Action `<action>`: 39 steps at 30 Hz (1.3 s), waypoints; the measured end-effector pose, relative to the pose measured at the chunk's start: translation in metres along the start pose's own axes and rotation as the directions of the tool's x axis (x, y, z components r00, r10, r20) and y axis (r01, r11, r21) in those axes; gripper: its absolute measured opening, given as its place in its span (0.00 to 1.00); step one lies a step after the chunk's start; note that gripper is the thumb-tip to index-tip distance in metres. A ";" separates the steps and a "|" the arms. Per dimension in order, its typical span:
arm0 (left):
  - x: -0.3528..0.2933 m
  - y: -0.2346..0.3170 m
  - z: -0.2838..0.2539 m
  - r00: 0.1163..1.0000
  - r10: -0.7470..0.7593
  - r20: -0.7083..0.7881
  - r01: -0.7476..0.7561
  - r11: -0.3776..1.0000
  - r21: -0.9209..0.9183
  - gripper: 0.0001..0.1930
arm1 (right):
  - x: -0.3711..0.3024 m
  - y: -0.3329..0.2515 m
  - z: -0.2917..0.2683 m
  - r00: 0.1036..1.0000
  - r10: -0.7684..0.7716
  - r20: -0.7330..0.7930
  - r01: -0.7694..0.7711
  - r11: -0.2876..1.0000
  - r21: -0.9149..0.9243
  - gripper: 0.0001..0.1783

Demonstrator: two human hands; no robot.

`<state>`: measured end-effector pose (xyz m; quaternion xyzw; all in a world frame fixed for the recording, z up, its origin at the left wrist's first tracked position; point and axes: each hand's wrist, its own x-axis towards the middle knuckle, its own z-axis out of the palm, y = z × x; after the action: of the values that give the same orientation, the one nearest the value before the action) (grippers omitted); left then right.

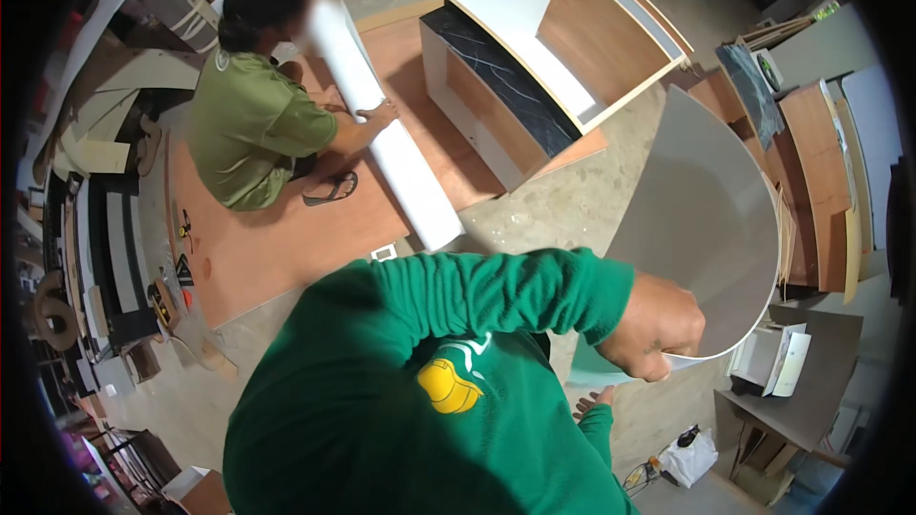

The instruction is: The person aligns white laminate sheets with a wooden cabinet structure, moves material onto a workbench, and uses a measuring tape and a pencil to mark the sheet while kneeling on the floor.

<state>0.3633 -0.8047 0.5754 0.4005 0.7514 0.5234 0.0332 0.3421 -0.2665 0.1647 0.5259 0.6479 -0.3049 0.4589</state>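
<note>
My left arm, in a green sleeve, reaches across to the right. At its end my left hand (656,326) is closed on the near edge of a large curved grey sheet (701,219) with a pale rim. The sheet bends round in an arc and stands over the concrete floor. Lower down, beside the sheet's near pale-green part (596,374), my right hand (593,404) shows with its fingers apart. Whether it touches the sheet I cannot tell; much of that forearm is hidden by my body.
A person (258,124) in an olive shirt squats on a plywood sheet (277,257), both hands at a long white roll (410,172). Beyond stands a cabinet (506,86) with a black marbled panel. Boards (821,181) lean at right; a white bag (689,458) lies near.
</note>
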 end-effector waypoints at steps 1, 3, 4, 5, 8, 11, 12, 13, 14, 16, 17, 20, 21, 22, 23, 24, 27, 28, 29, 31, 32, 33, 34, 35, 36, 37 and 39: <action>0.003 0.006 -0.002 1.000 0.026 0.015 -0.025 0.996 -0.082 0.08 | 0.002 0.003 -0.003 0.999 -0.043 0.015 0.042 0.998 0.047 0.53; 0.007 0.019 -0.006 0.996 0.077 0.034 -0.066 0.969 -0.240 0.08 | 0.005 0.006 -0.008 0.989 -0.142 0.045 0.134 0.980 0.147 0.52; 0.010 0.024 -0.007 0.996 0.076 0.045 -0.063 0.969 -0.240 0.09 | 0.008 0.007 -0.009 0.978 -0.199 0.063 0.183 0.962 0.205 0.51; 0.013 0.029 -0.006 0.996 0.075 0.054 -0.059 0.969 -0.240 0.09 | 0.011 0.006 -0.010 0.965 -0.251 0.076 0.224 0.939 0.260 0.50; 0.019 0.027 -0.007 0.999 0.008 0.032 0.000 0.971 -0.239 0.11 | 0.015 -0.004 -0.005 0.901 -0.417 0.119 0.336 0.844 0.418 0.48; 0.006 0.018 -0.012 0.960 -0.273 -0.062 0.257 0.946 -0.197 0.14 | 0.021 -0.011 -0.007 0.822 -0.553 0.135 0.398 0.728 0.558 0.46; -0.006 0.016 -0.014 0.933 -0.345 -0.107 0.324 0.930 -0.174 0.14 | 0.021 -0.015 -0.011 0.792 -0.597 0.128 0.417 0.681 0.602 0.45; -0.018 0.013 -0.014 0.886 -0.443 -0.138 0.425 0.894 -0.144 0.15 | 0.023 -0.018 -0.015 0.760 -0.640 0.116 0.433 0.631 0.644 0.45; -0.031 0.007 -0.012 0.876 -0.414 -0.248 0.419 0.907 -0.036 0.16 | 0.024 -0.022 -0.019 0.728 -0.679 0.095 0.455 0.582 0.674 0.44; -0.063 -0.009 0.002 0.710 -0.634 -0.307 0.562 0.772 -0.296 0.18 | 0.026 -0.037 -0.019 0.651 -0.755 0.079 0.488 0.496 0.718 0.43; -0.067 -0.003 -0.001 0.621 -0.726 -0.294 0.630 0.686 -0.364 0.21 | 0.025 -0.045 -0.021 0.627 -0.777 0.054 0.513 0.464 0.722 0.42; -0.085 -0.010 -0.003 0.502 -0.785 -0.363 0.680 0.618 -0.396 0.23 | 0.016 -0.074 -0.029 0.638 -0.764 -0.097 0.607 0.422 0.673 0.40; -0.087 0.001 -0.005 0.482 -0.787 -0.386 0.660 0.616 -0.431 0.23 | 0.007 -0.087 -0.027 0.674 -0.720 -0.166 0.636 0.451 0.627 0.39; -0.089 0.010 -0.006 0.459 -0.790 -0.407 0.637 0.612 -0.469 0.24 | -0.008 -0.100 -0.025 0.699 -0.673 -0.240 0.661 0.483 0.574 0.38; -0.089 0.021 -0.007 0.420 -0.773 -0.476 0.616 0.627 -0.476 0.25 | -0.029 -0.111 -0.019 0.669 -0.700 -0.250 0.690 0.459 0.560 0.38; -0.090 0.031 -0.012 0.384 -0.786 -0.485 0.618 0.609 -0.497 0.26 | -0.053 -0.121 -0.015 0.636 -0.725 -0.265 0.719 0.431 0.545 0.38; -0.102 0.059 -0.034 0.313 -0.772 -0.553 0.648 0.599 -0.471 0.27 | -0.093 -0.150 0.003 0.589 -0.771 -0.242 0.730 0.379 0.569 0.38; -0.113 0.065 -0.040 0.297 -0.761 -0.577 0.660 0.601 -0.452 0.27 | -0.106 -0.156 0.010 0.585 -0.778 -0.228 0.721 0.371 0.585 0.38; -0.124 0.073 -0.048 0.283 -0.755 -0.592 0.711 0.579 -0.399 0.27 | -0.119 -0.161 0.020 0.549 -0.802 -0.236 0.735 0.329 0.593 0.37; -0.148 0.093 -0.062 0.225 -0.752 -0.619 0.810 0.497 -0.310 0.28 | -0.159 -0.161 0.049 0.475 -0.841 -0.259 0.758 0.241 0.607 0.35; -0.173 0.096 -0.068 0.279 -0.693 -0.665 0.844 0.507 -0.175 0.30 | -0.165 -0.163 0.066 0.450 -0.848 -0.280 0.747 0.186 0.638 0.33; -0.188 0.102 -0.070 0.207 -0.677 -0.706 0.871 0.457 -0.182 0.31 | -0.167 -0.166 0.083 0.430 -0.850 -0.306 0.733 0.131 0.667 0.31; -0.204 0.102 -0.071 0.145 -0.654 -0.743 0.888 0.416 -0.194 0.32 | -0.168 -0.168 0.098 0.405 -0.847 -0.345 0.724 0.067 0.687 0.30; -0.219 0.098 -0.076 0.132 -0.664 -0.736 0.844 0.465 -0.268 0.31 | -0.170 -0.169 0.116 0.389 -0.842 -0.375 0.719 0.023 0.695 0.30; -0.236 0.093 -0.080 0.110 -0.681 -0.724 0.792 0.500 -0.350 0.31 | -0.173 -0.167 0.135 0.375 -0.837 -0.398 0.715 -0.012 0.699 0.30; -0.256 0.086 -0.087 0.082 -0.698 -0.711 0.731 0.527 -0.433 0.30 | -0.180 -0.166 0.156 0.359 -0.835 -0.416 0.712 -0.043 0.700 0.30; -0.310 0.049 -0.105 0.088 -0.734 -0.674 0.733 0.505 -0.455 0.27 | -0.179 -0.161 0.197 0.376 -0.824 -0.423 0.770 0.024 0.637 0.27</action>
<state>0.5523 -1.0755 0.5480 -0.3175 0.7682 0.5528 -0.0585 0.2461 -0.5533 0.2371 0.1978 0.6134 -0.7634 -0.0424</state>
